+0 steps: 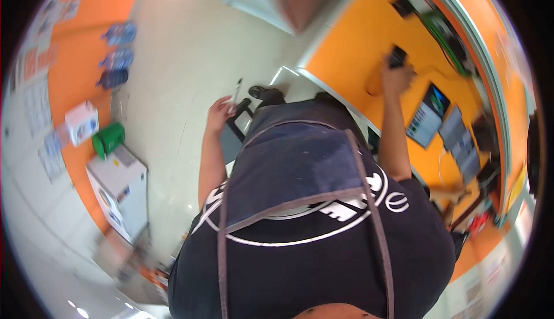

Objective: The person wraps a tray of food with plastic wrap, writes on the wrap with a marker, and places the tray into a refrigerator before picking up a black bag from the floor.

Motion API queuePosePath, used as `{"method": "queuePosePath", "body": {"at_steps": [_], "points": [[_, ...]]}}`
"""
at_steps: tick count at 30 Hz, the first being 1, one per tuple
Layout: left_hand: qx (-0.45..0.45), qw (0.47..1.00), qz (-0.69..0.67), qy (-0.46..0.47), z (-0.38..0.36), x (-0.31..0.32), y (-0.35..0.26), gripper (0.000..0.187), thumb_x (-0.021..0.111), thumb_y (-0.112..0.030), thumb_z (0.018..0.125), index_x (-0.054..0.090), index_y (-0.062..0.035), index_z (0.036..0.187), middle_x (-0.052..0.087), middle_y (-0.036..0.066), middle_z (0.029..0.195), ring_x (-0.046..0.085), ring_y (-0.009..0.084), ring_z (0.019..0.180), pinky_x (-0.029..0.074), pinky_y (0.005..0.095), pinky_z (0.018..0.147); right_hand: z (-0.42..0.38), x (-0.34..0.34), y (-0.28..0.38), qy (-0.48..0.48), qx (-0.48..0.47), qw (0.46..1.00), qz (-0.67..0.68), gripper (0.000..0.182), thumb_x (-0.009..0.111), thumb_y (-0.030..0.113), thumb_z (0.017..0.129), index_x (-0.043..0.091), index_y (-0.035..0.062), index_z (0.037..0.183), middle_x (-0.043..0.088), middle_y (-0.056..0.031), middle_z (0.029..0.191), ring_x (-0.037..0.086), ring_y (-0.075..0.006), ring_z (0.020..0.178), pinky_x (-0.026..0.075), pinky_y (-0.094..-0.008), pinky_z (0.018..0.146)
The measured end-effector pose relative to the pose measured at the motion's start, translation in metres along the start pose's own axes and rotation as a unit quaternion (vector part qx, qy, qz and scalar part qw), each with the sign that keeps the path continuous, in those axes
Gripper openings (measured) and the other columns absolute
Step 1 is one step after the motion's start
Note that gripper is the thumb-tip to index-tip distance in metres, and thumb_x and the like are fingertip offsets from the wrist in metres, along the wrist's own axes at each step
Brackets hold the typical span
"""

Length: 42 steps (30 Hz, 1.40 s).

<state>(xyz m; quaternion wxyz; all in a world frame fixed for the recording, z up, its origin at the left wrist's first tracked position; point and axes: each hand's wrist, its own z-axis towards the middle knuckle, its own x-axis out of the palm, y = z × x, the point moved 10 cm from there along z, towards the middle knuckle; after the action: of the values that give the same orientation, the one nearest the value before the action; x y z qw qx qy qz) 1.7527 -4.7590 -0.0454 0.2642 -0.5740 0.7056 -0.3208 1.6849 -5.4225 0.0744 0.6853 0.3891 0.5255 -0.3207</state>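
My left hand (219,114) is held out over the floor, its fingers closed around a thin white pen-like stick (237,91) with a dark tip. Beside that hand is the dark frame of a chair or stool (234,134). My right hand (398,81) reaches over the orange table (352,48), smeared by motion. It grips a small black device (397,56), whose kind I cannot make out. A laptop (427,117) lies on the table just to the right of that hand, its screen lit.
Grey flat cases (460,143) and cables lie past the laptop. A small black box (403,6) sits at the table's far end. To the left stand a white fridge (118,189), a green box (108,140), a white box (82,123) and large water bottles (117,59).
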Motion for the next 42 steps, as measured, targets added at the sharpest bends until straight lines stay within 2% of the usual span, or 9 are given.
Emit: {"method": "queuePosePath", "body": {"at_steps": [2,6,10,16,20,25,32,36,42], "points": [[0.027,0.999,-0.044,0.017,0.007,-0.012,-0.023,0.035,0.057,-0.009,0.099,0.055,-0.0023,0.134,0.071,0.014,0.108,0.067,0.017,0.084,0.058,0.0288,0.077,-0.036,-0.053,0.08,-0.115,-0.166,0.978,0.047,0.075,0.071,0.054,0.085,0.049,-0.0086,0.12,0.054,-0.0266,0.111,0.058,-0.0434,0.1,0.051,-0.0524,0.081],[0.053,0.987,-0.129,0.078,0.011,-0.06,-0.035,0.037,0.059,-0.011,0.098,0.054,0.0002,0.133,0.072,0.015,0.104,0.068,0.0171,0.083,0.058,0.0296,0.074,-0.184,-0.01,0.276,0.209,-0.408,0.853,0.251,0.046,0.068,0.034,0.091,0.056,0.0058,0.126,0.06,-0.0141,0.091,0.061,-0.0335,0.085,0.049,-0.0474,0.075],[0.053,0.988,-0.131,0.063,0.013,-0.146,-0.021,0.042,0.066,-0.013,0.094,0.054,0.0045,0.13,0.073,0.017,0.096,0.071,0.0211,0.076,0.06,0.0317,0.065,-0.428,0.039,0.445,0.429,-0.614,0.657,0.09,0.056,0.072,0.034,0.086,0.053,0.0089,0.133,0.063,-0.0127,0.089,0.064,-0.0323,0.081,0.052,-0.0434,0.073],[0.091,0.987,-0.122,-0.054,-0.032,-0.322,-0.017,0.043,0.073,-0.012,0.089,0.052,0.0055,0.122,0.072,0.017,0.085,0.071,0.0207,0.072,0.059,0.0316,0.06,-0.683,0.058,0.577,0.414,-0.813,0.41,0.005,0.044,0.076,0.031,0.081,0.064,0.0074,0.116,0.067,-0.0126,0.089,0.067,-0.0326,0.086,0.053,-0.0442,0.075],[0.127,0.975,-0.147,-0.11,-0.047,-0.441,-0.013,0.036,0.069,-0.013,0.092,0.053,0.0041,0.12,0.07,0.015,0.083,0.069,0.0192,0.069,0.058,0.0318,0.06,-0.795,0.047,0.674,0.392,-0.856,0.333,0.057,0.03,0.076,0.028,0.081,0.07,0.0053,0.099,0.066,-0.0111,0.074,0.066,-0.0331,0.071,0.053,-0.0439,0.066],[0.156,0.876,-0.412,-0.195,-0.049,-0.588,0.023,0.045,0.063,-0.041,0.099,0.056,0.0004,0.114,0.068,0.01,0.085,0.063,0.0156,0.062,0.054,0.0289,0.057,-0.922,0.091,0.785,0.379,-0.879,0.288,-0.001,0.026,0.074,0.027,0.085,0.069,0.0027,0.092,0.067,-0.0124,0.069,0.066,-0.0308,0.062,0.053,-0.0437,0.062],[0.172,0.89,-0.18,-0.382,-0.098,-0.812,0.046,0.037,0.06,-0.034,0.101,0.058,-0.0015,0.119,0.066,0.006,0.094,0.064,0.0138,0.08,0.051,0.0298,0.07,-1.182,0.117,0.923,0.726,-0.652,0.201,-0.083,0.022,0.064,0.023,0.097,0.07,0.0024,0.093,0.064,-0.002,0.065,0.057,-0.0091,0.055,0.045,-0.0275,0.051],[0.22,0.775,-0.305,-0.507,-0.175,-0.916,0.084,0.027,0.058,-0.026,0.103,0.062,-0.0006,0.109,0.064,0.004,0.088,0.06,0.0119,0.078,0.05,0.0291,0.072,-1.342,0.055,0.95,0.766,-0.607,0.16,-0.139,0.024,0.068,0.024,0.096,0.07,0.002,0.086,0.063,-0.0022,0.065,0.055,-0.008,0.054,0.043,-0.0241,0.049],[0.163,0.713,-0.392,-0.558,-0.268,-0.998,0.214,0.032,0.051,-0.029,0.106,0.064,-0.002,0.095,0.061,0.001,0.081,0.057,0.0095,0.078,0.048,0.0265,0.074,-1.543,0.033,0.902,0.732,-0.635,0.05,-0.242,0.027,0.073,0.025,0.093,0.069,0.0022,0.078,0.063,-0.0033,0.063,0.054,-0.0092,0.05,0.041,-0.0242,0.046]]}}
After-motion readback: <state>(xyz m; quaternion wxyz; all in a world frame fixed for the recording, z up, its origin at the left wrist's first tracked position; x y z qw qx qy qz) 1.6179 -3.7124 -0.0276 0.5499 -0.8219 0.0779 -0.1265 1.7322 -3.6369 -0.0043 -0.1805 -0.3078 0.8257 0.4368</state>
